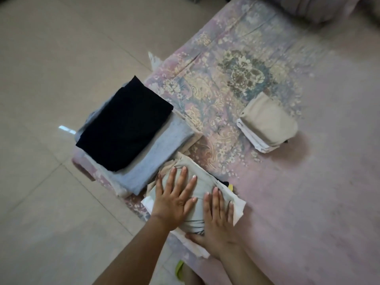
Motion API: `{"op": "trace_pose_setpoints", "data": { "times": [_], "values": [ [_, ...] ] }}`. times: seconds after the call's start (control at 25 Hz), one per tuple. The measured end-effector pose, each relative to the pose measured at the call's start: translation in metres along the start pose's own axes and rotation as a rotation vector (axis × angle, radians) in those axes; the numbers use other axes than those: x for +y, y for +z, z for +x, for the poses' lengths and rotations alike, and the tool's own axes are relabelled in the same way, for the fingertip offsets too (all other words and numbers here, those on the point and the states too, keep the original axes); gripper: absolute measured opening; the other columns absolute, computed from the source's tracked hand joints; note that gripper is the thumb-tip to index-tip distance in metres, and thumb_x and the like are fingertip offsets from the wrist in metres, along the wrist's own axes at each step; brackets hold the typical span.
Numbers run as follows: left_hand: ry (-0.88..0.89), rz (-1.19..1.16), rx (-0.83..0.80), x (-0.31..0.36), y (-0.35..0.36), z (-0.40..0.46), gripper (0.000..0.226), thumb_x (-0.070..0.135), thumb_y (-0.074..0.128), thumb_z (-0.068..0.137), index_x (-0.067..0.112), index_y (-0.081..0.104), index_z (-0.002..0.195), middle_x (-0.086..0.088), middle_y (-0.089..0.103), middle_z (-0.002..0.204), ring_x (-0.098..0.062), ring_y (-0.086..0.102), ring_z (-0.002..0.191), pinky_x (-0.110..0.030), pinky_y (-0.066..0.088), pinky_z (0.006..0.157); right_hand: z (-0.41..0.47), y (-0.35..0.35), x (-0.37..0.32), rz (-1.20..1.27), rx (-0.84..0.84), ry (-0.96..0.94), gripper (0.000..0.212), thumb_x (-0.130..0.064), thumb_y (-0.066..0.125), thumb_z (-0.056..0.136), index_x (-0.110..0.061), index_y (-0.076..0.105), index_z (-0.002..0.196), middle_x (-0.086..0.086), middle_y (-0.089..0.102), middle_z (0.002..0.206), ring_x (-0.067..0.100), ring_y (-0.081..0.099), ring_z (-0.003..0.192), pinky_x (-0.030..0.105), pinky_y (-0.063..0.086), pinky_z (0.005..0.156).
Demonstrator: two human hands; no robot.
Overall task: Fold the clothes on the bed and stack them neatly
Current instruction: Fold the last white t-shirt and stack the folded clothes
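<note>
Left hand: the left hand (174,204) is laid flat, fingers straight and spread, nothing clenched, pressed onto the top of the near pile.
Right hand: the right hand (219,221) is flattened just beside it, fingers extended, thumb tucked along the near edge; nothing is gripped.
Under the palms: a pale folded garment (198,188) is being pressed down on a small stack of light clothes (238,208), edges fanned unevenly.
Beyond the left fingertips: a black folded piece (125,124) is seen atop a grey folded piece (164,151), close to the bed's corner.
Far past the right hand: a beige folded bundle (269,120) is set well apart on the floral bedsheet (226,64).
Risk: the ragged lower layers could be skewed if pressure is applied off-centre.
Risk two: the dark stack overhangs the corner and might be tipped floorwards by a nudge.
</note>
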State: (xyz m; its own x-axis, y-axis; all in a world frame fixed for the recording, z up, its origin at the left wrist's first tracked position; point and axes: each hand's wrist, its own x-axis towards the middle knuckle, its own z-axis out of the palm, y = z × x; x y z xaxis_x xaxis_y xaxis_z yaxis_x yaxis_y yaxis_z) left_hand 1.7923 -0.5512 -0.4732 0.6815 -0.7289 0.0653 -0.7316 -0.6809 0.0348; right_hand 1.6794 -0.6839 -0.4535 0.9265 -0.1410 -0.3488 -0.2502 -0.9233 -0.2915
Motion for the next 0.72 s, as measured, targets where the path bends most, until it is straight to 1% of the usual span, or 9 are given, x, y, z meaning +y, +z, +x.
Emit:
{"op": "trace_pose_setpoints", "data": {
  "times": [0.12,0.2,0.28,0.36,0.44,0.48,0.56,0.64,0.72],
  "values": [
    [0.019,-0.015,0.102,0.006,-0.014,0.009,0.055,0.048,0.017,0.106,0.014,0.046,0.139,-0.019,0.033,0.149,-0.029,0.000,0.156,-0.057,0.008,0.119,-0.003,-0.015,0.002,0.041,-0.008,-0.009,0.132,-0.081,0.074,0.048,0.000,0.034,0.144,0.026,0.027,0.157,0.027,-0.020,0.154,0.053,-0.010,0.121],
    [0.102,-0.065,0.135,0.014,-0.037,0.018,0.060,0.052,0.026,0.103,0.010,0.054,0.134,-0.020,0.021,0.162,-0.025,-0.005,0.156,-0.051,-0.003,0.123,-0.007,-0.035,0.015,0.171,-0.051,-0.054,0.118,-0.069,0.079,0.062,-0.001,0.036,0.149,0.009,0.016,0.167,0.019,-0.016,0.155,0.054,0.000,0.122],
    [0.181,-0.106,0.105,0.023,-0.047,0.028,0.063,0.058,0.030,0.098,0.011,0.057,0.132,-0.014,-0.001,0.169,-0.025,-0.006,0.156,-0.048,-0.006,0.124,0.003,-0.058,0.039,0.266,-0.092,-0.092,0.101,-0.054,0.076,0.079,-0.004,0.033,0.155,0.005,0.009,0.170,0.027,0.001,0.157,0.056,0.006,0.123],
    [0.213,-0.067,0.083,0.038,-0.055,0.042,0.066,0.060,0.026,0.099,0.012,0.058,0.131,-0.019,0.015,0.166,-0.028,-0.001,0.156,-0.051,-0.004,0.124,0.025,-0.091,0.070,0.270,-0.098,-0.028,0.087,-0.043,0.070,0.091,-0.004,0.028,0.158,0.014,0.014,0.168,0.035,0.011,0.155,0.059,0.009,0.122],
    [0.196,-0.097,0.037,0.053,-0.056,0.070,0.063,0.054,0.036,0.096,0.010,0.061,0.132,-0.021,0.047,0.150,-0.033,0.026,0.150,-0.055,0.011,0.121,0.057,-0.116,0.101,0.220,0.025,0.074,0.076,-0.031,0.065,0.097,-0.003,0.028,0.157,0.018,0.016,0.167,0.036,0.012,0.155,0.057,0.009,0.123],
    [0.160,-0.192,0.009,0.059,-0.053,0.094,0.058,0.048,0.043,0.095,0.008,0.061,0.135,-0.018,0.053,0.146,-0.032,0.039,0.144,-0.054,0.022,0.118,0.075,-0.126,0.116,0.183,0.124,0.139,0.073,-0.027,0.064,0.097,-0.002,0.030,0.156,0.019,0.017,0.166,0.037,0.013,0.155,0.058,0.010,0.123],
    [-0.196,-0.682,-0.152,0.067,-0.042,0.155,0.056,0.037,0.054,0.100,0.008,0.047,0.148,-0.016,0.044,0.154,-0.030,0.043,0.142,-0.048,0.032,0.117,0.105,-0.142,0.141,0.119,0.218,0.260,0.076,-0.027,0.064,0.098,-0.008,0.024,0.159,0.019,0.009,0.168,0.037,0.005,0.156,0.059,0.007,0.123],
    [-0.825,-1.314,-0.399,0.071,-0.034,0.220,0.067,0.044,0.056,0.101,0.012,0.033,0.155,-0.014,0.036,0.159,-0.029,0.037,0.144,-0.043,0.031,0.118,0.132,-0.153,0.158,0.097,0.125,0.322,0.089,-0.037,0.064,0.097,-0.021,0.005,0.162,0.014,-0.014,0.168,0.036,-0.015,0.154,0.058,-0.006,0.122],
    [-1.161,-1.730,-0.516,0.085,-0.015,0.268,0.060,0.047,0.056,0.100,0.010,0.046,0.146,-0.014,0.049,0.149,-0.029,0.050,0.133,-0.041,0.037,0.114,0.153,-0.155,0.167,0.104,-0.056,0.369,0.101,-0.039,0.065,0.096,-0.024,-0.011,0.161,0.010,-0.029,0.164,0.036,-0.026,0.151,0.055,-0.011,0.122]
  ]
}}
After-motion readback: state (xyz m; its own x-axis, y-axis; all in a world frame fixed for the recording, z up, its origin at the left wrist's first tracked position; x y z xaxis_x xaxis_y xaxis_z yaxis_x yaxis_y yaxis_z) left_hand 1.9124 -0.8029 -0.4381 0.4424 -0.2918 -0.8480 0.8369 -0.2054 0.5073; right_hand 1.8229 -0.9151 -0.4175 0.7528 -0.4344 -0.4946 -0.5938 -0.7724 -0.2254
